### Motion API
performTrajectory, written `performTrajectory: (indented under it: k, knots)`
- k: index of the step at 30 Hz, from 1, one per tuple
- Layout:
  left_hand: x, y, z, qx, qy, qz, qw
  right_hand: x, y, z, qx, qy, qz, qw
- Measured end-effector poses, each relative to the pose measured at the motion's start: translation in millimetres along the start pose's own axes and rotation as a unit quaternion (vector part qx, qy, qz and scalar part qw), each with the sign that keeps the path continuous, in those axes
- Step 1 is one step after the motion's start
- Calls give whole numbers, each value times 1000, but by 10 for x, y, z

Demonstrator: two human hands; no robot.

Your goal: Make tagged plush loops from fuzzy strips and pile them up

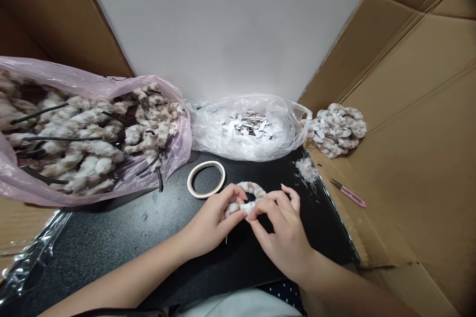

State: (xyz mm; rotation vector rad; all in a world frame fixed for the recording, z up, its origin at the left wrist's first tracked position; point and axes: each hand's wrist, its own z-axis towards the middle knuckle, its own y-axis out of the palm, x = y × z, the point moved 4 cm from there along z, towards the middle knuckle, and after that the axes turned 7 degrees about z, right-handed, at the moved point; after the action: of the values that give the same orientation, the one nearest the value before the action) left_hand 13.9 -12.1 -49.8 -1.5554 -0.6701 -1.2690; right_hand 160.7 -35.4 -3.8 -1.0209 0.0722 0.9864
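Between my hands is a small fluffy ring (256, 188), mottled white and brown, with a white strip (247, 207) around its near side. My left hand (213, 218) is closed on the ring's left side, thumb and forefinger pinching it beside the strip. From the right, my right hand (280, 230) pinches the white strip between thumb and forefinger, its little finger raised. A roll of cream tape (190, 184) lies flat on the black table just beyond my left hand.
A pink bag (148, 193) at the left holds fluffy pieces with black cords. Behind, a clear bag (211, 141) contains white scraps. At the right are a pile of fluffy rings (340, 129), loose fluff (307, 170), pink-handled snips (353, 195) and cardboard walls (420, 133).
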Motion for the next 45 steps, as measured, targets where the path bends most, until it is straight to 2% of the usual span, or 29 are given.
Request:
performTrajectory:
  k: [4, 8, 14, 16, 20, 22, 24, 26, 29, 31, 34, 39, 42, 45]
  knots:
    - [-20, 40, 26, -78, -48, -186, 978, -2, 9, -61, 30, -17, -2, 999]
    - [-43, 69, 28, -60, -89, -272, 956, -37, -18, -89, 69, -47, -28, 996]
    - [5, 102, 17, -43, -94, -285, 953, -49, 0, -137, 93, -103, -71, 988]
    - [7, 92, 26, -39, -97, -276, 955, -37, 2, -151, 73, -127, -78, 986]
    - [-26, 28, 50, -3, -99, -240, 966, -45, -58, -161, -9, -217, -42, 975]
    - [-40, 10, 55, 3, -101, -221, 970, -36, -153, -133, -14, -234, -13, 972]
    - [-40, 11, 55, -3, -102, -213, 972, 8, -252, -61, -1, -196, 8, 980]
    - [-29, 18, 51, -9, -102, -205, 973, 84, -298, 34, -7, -116, 31, 993]
    - [-17, 24, 47, -9, -101, -190, 976, 220, -225, 141, -88, 22, 78, 993]
    - [-18, 26, 50, -11, -100, -186, 977, 285, -135, 162, -154, 70, 104, 980]
    - [-27, 25, 54, -15, -94, -170, 981, 346, -49, 155, -200, 89, 118, 969]
    - [-23, -3, 40, 6, -45, -46, 998, 336, -30, 128, -203, 77, 93, 972]
    - [-8, -26, 14, 35, 37, 66, 997, 299, -21, 111, -207, 94, 100, 969]
    - [41, -47, -34, 90, 181, 176, 963, 281, -23, 94, -201, 113, 105, 967]
